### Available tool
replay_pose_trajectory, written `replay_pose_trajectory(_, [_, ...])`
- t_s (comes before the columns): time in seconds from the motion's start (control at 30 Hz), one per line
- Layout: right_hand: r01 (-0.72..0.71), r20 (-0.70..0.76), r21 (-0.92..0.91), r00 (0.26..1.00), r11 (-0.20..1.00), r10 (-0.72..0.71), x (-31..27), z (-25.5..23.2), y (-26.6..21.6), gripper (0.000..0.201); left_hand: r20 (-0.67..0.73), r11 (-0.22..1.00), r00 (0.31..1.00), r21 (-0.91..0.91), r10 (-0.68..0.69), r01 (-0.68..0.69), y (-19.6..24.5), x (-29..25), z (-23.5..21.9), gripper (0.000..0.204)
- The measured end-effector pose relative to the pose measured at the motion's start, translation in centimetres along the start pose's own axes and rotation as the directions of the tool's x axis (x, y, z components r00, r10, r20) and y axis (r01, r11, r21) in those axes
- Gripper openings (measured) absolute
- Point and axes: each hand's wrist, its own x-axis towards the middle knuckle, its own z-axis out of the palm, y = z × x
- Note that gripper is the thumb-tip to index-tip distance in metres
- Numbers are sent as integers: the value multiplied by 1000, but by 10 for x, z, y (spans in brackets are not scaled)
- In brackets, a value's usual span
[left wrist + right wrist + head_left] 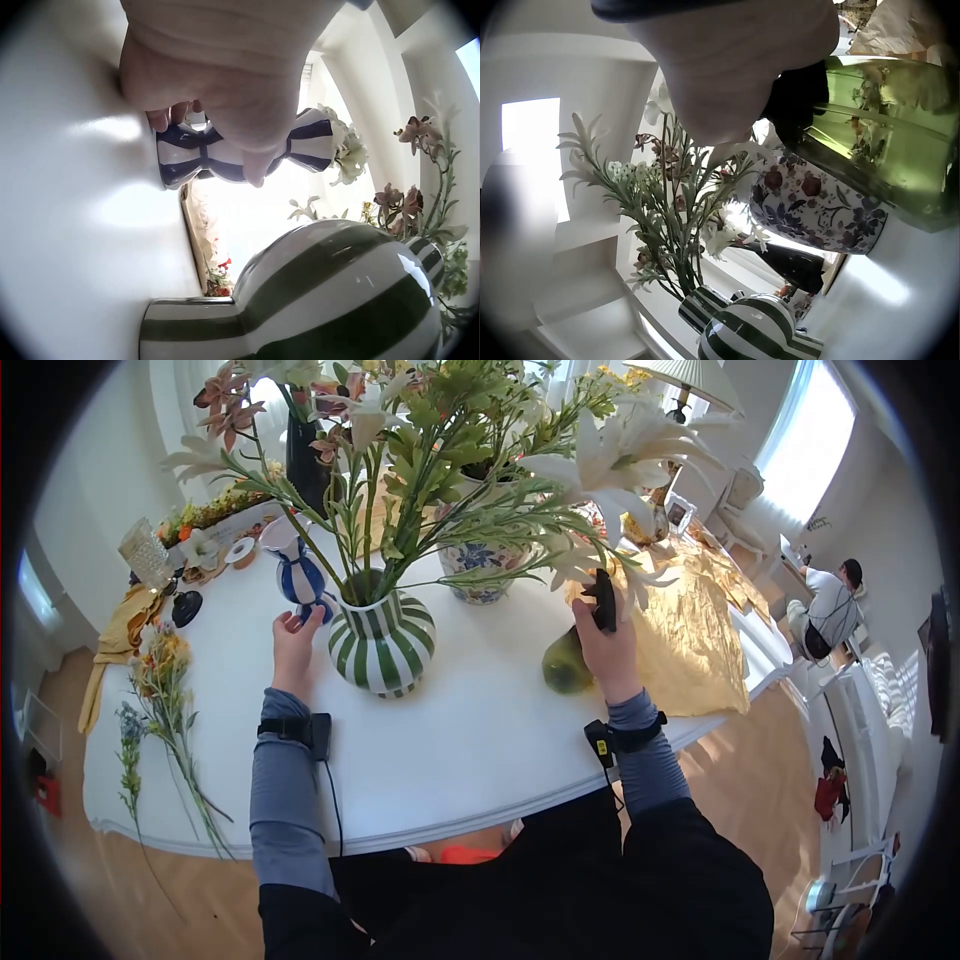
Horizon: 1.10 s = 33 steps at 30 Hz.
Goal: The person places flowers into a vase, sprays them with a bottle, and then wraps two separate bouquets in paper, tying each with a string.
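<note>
A green-and-white striped vase (382,645) holding tall white lilies and greenery stands between the two hands. The left hand (294,650) is at a smaller blue-and-white striped vase (300,578); in the left wrist view its thumb and fingers lie around that vase (225,154). On the other side, the right hand (608,650) grips the black top (602,600) of a green translucent bottle (567,663), whose green body (892,127) shows large in the right wrist view. Its fingertips are partly hidden.
Loose flower stems (175,710) lie on the white table (450,760) at the left. Behind the striped vase are a floral pot (485,570) and a dark vase (308,460). Crumpled golden cloth (690,630) covers the right side. Farther right, a person (832,605) sits.
</note>
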Motion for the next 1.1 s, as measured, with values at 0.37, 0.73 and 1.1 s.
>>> replay_pose_trajectory(0.37, [273, -155, -428, 917, 861, -368, -64, -30, -19, 54, -12, 982, 989, -109, 150, -151, 11, 20, 32, 65])
replay_pose_trajectory(0.73, [246, 572, 3, 794, 969, -204, -81, 98, -53, 100, -69, 910, 986, 399, 150, -111, -4, 38, 21, 53])
replay_pose_trajectory(1.1, [370, 473, -115, 836, 922, -277, -39, 159, -95, 101, -86, 842, 993, 539, 84, -25, 7, 29, 9, 80])
